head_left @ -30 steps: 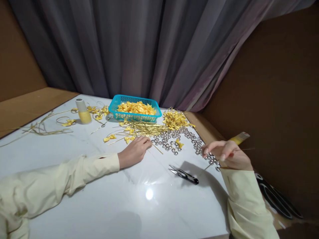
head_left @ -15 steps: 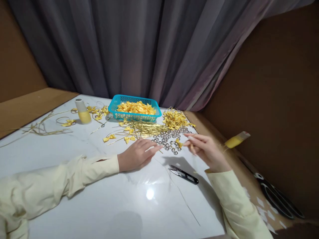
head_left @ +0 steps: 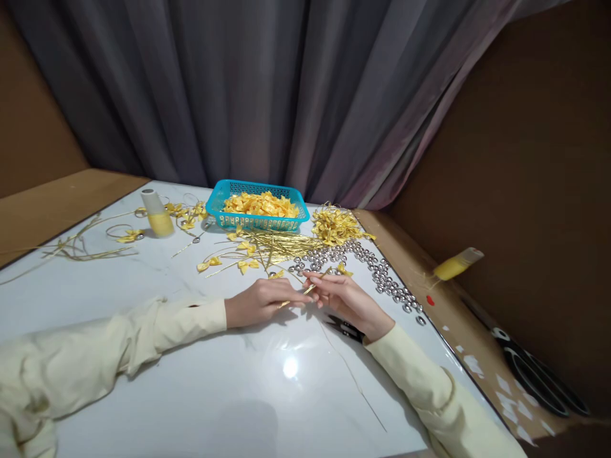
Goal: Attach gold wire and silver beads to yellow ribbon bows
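Observation:
My left hand (head_left: pixel 265 301) rests low over the white table, its fingers closed on one end of a thin gold tie (head_left: pixel 310 289). My right hand (head_left: pixel 352 301) meets it from the right, thumb and fingertips pinching the same tie farther up. Under the right wrist lie black thread snips (head_left: pixel 344 327), partly hidden. Just beyond the fingers are small silver beads (head_left: pixel 324 256), a yellow bow (head_left: pixel 275 275) and another yellow bow (head_left: pixel 344 269). A fan of gold ties (head_left: pixel 286 245) lies behind the hands.
Yellow bows fill a blue basket (head_left: pixel 258 222) at the back. Beside it is a pile of yellow ribbon pieces (head_left: pixel 337 226). A yellow thread spool (head_left: pixel 158 215) stands left; another spool (head_left: pixel 458 264) is at right. Large scissors (head_left: pixel 529 372) lie on the brown surface, near white scraps.
My right hand has moved left and down to my left hand, and the gold tie now spans both. It covers part of the snips and uncovers the row of beads on the right.

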Demonstrator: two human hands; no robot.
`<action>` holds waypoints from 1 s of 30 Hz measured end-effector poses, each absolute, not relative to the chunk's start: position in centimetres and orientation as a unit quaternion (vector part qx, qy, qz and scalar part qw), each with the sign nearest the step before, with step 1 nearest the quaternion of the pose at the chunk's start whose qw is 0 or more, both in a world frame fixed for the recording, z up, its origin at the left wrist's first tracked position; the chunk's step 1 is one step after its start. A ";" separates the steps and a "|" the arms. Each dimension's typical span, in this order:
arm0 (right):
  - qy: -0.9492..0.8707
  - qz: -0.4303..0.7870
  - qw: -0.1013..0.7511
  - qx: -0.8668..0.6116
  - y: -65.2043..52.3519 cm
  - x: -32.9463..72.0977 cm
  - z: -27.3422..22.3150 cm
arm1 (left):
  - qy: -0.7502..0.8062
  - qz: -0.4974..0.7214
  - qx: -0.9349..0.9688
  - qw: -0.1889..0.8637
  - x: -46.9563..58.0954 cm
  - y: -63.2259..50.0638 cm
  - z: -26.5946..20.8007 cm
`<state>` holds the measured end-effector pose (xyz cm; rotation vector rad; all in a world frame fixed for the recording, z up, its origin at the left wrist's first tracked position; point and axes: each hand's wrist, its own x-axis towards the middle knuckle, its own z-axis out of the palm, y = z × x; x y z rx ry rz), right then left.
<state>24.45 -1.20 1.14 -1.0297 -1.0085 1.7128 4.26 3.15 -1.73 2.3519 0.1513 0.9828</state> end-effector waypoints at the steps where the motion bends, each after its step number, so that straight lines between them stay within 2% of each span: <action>1: -0.400 0.693 0.437 -0.411 -1.2 24.5 1.2 | 0.094 0.369 0.856 0.350 4.4 3.1 -1.6; 7: -0.372 0.710 0.454 -0.388 -1.0 24.9 1.2 | 0.192 0.314 0.642 0.672 4.9 3.2 -0.5; 11: -0.367 0.722 0.448 -0.379 -0.9 25.0 0.9 | 0.191 0.288 0.506 0.790 4.9 3.8 -0.4; 19: -0.393 0.743 0.399 -0.367 -1.1 24.8 0.5 | 0.199 0.221 0.410 0.862 4.7 4.2 -0.6; 25: -0.395 0.756 0.371 -0.368 -1.1 24.5 0.0 | 0.169 0.182 0.429 0.868 4.6 4.3 -0.5; 30: -0.392 0.756 0.380 -0.362 -1.2 24.3 0.0 | 0.161 0.172 0.441 0.866 4.6 4.3 -0.6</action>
